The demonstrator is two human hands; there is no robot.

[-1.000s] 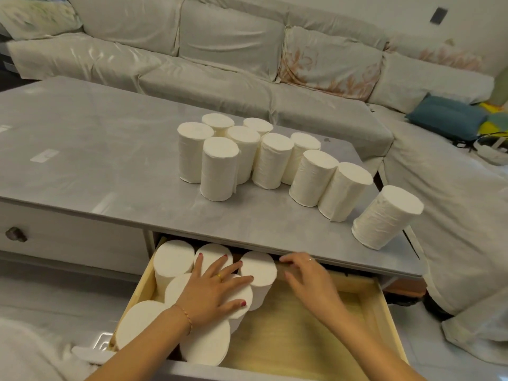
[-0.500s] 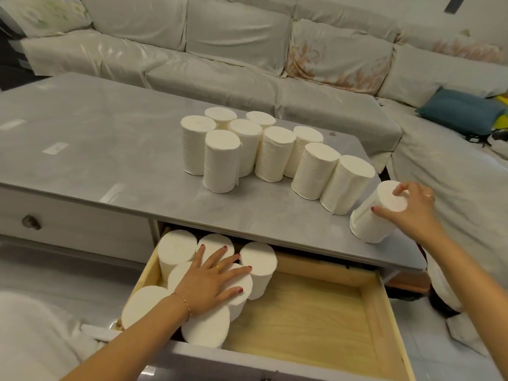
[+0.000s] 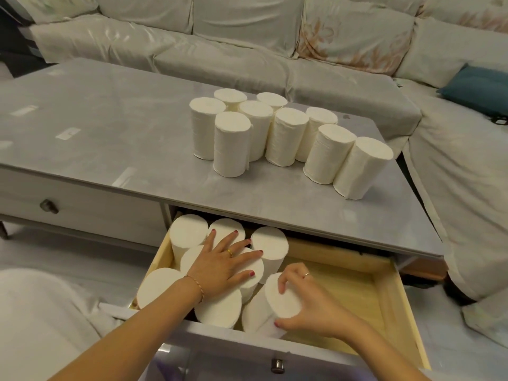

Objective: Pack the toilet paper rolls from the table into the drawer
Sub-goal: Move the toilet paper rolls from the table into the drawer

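My left hand (image 3: pixel 220 266): lies flat with fingers spread, palm pressing down on the tops of the packed rolls (image 3: pixel 189 235) at the left end of the drawer; it grasps nothing.
My right hand (image 3: pixel 305 303): fingers curled round the top end of a tilted roll (image 3: pixel 264 309), thumb on its near side, gripping it.
Tilted roll: inside the drawer, leaning against the upright ones beside it, its base hidden by the drawer front.
Drawer (image 3: pixel 357 287): pulled open under the table edge; bare wooden floor on its right half, rolls crowded in the left half.
Rolls in the way: the standing cluster touches the tilted roll on its left, so that side is tight.
Table (image 3: pixel 110 127): grey top, overhanging the back of the drawer.
Rolls on the table (image 3: pixel 275 133): nine upright, bunched together near the right end, well apart from my hands.
Shut drawer knob (image 3: pixel 49 206): on the table's front, to the left.
Open drawer's knob (image 3: pixel 277 365): at the near edge, below my right wrist.
Sofa (image 3: pixel 247 37): covered in pale cloth, behind and to the right of the table.
Blue cushion (image 3: pixel 478 83): on the sofa at far right.
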